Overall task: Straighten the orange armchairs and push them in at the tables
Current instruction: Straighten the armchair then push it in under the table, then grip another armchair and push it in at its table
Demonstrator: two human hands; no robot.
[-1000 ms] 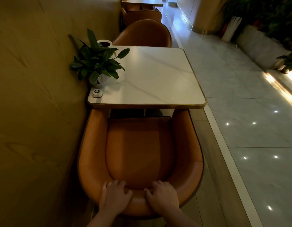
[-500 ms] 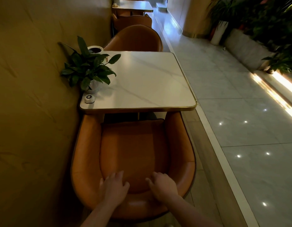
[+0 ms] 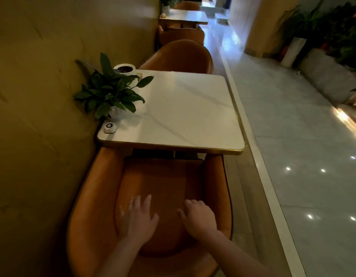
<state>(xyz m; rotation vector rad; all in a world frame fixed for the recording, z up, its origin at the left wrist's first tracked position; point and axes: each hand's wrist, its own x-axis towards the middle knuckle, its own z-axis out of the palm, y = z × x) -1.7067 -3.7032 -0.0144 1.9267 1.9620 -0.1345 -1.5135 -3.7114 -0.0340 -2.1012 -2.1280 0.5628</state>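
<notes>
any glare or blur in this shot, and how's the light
Head view: dim and warm, the wall in deep shadow; bright spots of glare on the glossy floor; the left hand slightly smeared by motion; the far aisle washed out and soft.

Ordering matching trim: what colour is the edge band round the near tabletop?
Gold edge band on a white, grey-veined tabletop; head view, the only one.

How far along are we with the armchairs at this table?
Looks done: the far armchair sits tucked against the table. In hand: the near armchair is square to it, arms reaching its edge; left hand and right hand lie over its back cushion, no firm grip visible. Left: the third armchair at the next table, too dim to judge.
</notes>
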